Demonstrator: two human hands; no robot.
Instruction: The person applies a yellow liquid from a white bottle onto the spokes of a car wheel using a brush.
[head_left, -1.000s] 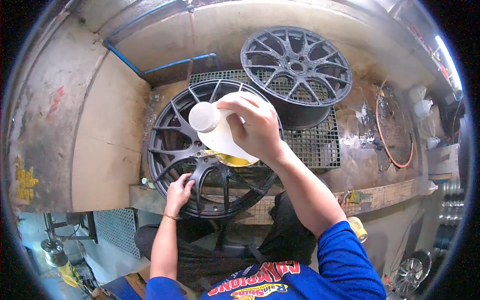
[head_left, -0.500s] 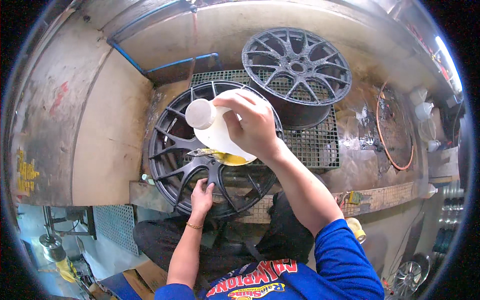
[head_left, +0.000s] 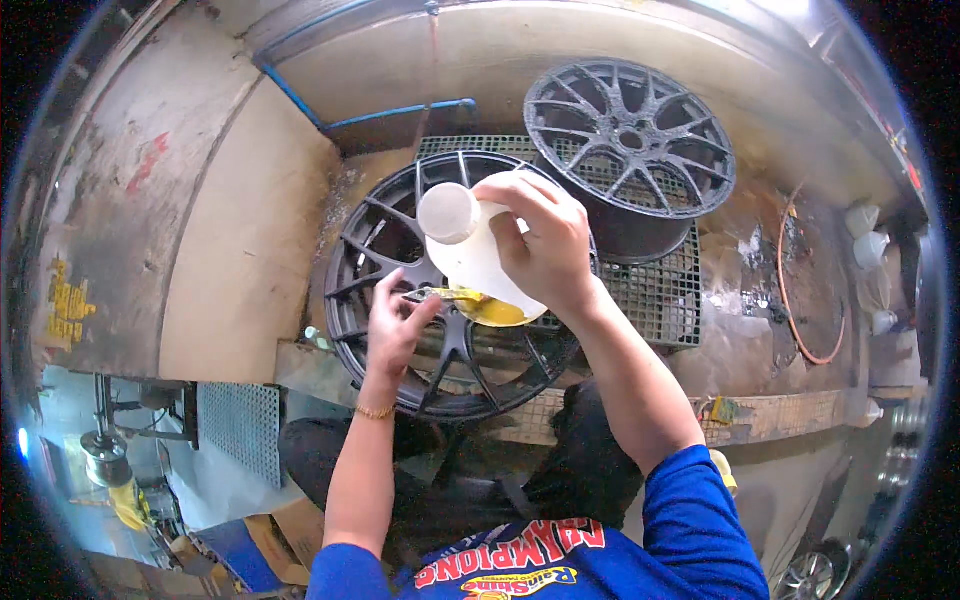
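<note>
My right hand (head_left: 550, 240) grips a white plastic jug (head_left: 472, 262) with a round white cap (head_left: 448, 213), tilted above a black spoked car wheel rim (head_left: 455, 350). Yellow stuff, seemingly liquid, shows at the jug's cut-open lower side. A slim yellow and greyish brush-like tool (head_left: 455, 295) sticks out of that opening. My left hand (head_left: 393, 325) is raised over the rim, thumb and fingers apart around the tool's outer end. Whether they touch it is hard to see. The rim lies on a green plastic grating (head_left: 655, 300).
A second, wet-looking dark rim (head_left: 632, 140) stands behind to the right. An orange hose (head_left: 790, 290) curls on the right, near several white jugs (head_left: 868, 245). Blue piping (head_left: 400, 113) runs along the back wall. A ledge (head_left: 770, 412) edges the work surface in front.
My left hand has let go of the rim's spoke and risen to the brush-like tool, its fingers spreading. My right hand still holds the jug. The whole view has shifted slightly.
</note>
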